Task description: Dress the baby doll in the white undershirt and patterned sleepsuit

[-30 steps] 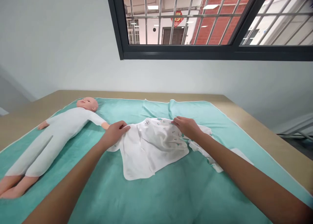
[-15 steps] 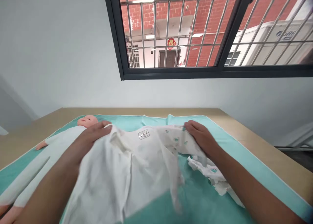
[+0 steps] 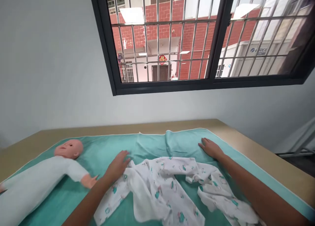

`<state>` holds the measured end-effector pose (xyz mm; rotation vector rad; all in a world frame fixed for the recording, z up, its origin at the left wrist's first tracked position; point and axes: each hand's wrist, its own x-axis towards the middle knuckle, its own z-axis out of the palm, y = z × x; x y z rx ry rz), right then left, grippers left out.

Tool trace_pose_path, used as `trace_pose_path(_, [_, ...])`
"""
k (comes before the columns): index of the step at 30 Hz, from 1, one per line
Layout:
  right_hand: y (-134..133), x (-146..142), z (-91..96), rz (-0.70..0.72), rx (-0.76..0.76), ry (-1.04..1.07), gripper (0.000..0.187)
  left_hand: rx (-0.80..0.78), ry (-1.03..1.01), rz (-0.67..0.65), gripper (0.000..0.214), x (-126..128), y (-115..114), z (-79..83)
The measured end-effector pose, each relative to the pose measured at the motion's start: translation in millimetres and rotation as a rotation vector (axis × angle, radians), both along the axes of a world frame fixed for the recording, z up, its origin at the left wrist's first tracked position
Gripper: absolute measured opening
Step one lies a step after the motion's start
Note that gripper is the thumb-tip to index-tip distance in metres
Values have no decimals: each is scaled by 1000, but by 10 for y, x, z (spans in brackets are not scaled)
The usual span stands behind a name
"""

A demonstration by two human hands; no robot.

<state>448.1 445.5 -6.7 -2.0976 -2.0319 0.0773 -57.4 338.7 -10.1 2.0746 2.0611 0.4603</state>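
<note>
Barred window (image 3: 162, 38) beyond, teal blanket (image 3: 150, 145) across our desk (image 3: 270, 167)! Near centre lies the printed baby shirt (image 3: 169, 190); our left hand (image 3: 118, 167) meets its left shoulder, grip unclear. Our right hand (image 3: 211, 148) lies loosely spread, holding nothing. One tug could rumple the shirt against the bunched printed garment (image 3: 219, 193) at right. We spot no containers.

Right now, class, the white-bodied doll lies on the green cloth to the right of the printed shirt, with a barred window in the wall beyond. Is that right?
Not quite: the head view shows the doll to the left of the printed shirt. It does lie on the green cloth, with the barred window in the wall beyond.
</note>
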Motion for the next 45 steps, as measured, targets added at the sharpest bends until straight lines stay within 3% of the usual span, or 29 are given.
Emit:
trace_pose_path(5, [447,447,-359,-81,-18,-55,61,-14,116,-115,55,139,873,-286])
trace_pose_path(9, [732,758,-499,-75,-24,-102,68,-4,170,-79,54,142,1300,-452])
trace_pose_path(15, [976,1179,-540,-77,-13,-128,68,30,183,-25,53,7,1452,-544])
trace_pose_path(20, [1024,1266,-540,-51,-5,-89,72,89,147,31,52,140,1417,-454])
trace_pose_path(24, [871,1168,-449,-101,-37,-49,76,136,41,91,47,114,1171,-174])
trace_pose_path(27, [584,986,-318,-77,-9,-22,76,170,-50,131,41,-128,682,64])
trace_pose_path(29, [239,722,-165,11,83,63,75,191,-95,149,37,-274,240,163])
trace_pose_path(32, [-557,11,172,127,228,276,68,228,-146,180,36,-232,-418,194])
trace_pose_path(34, [-1180,-616,382,272,152,407,50,225,-181,121,35,-4,-765,149])
trace_pose_path(36, [-1729,-1231,475,496,15,457,30,189,-147,15,37,292,-1015,83])
trace_pose_path(38, [-2096,-1701,418,663,0,454,18,171,-87,-41,39,540,-1173,26])
trace_pose_path(40, [-2264,-1950,272,674,108,391,21,143,-46,-88,38,671,-1256,-8])
trace_pose_path(45, [-2259,-1919,37,704,172,162,35,33,-126,-119,28,642,-1303,-41])
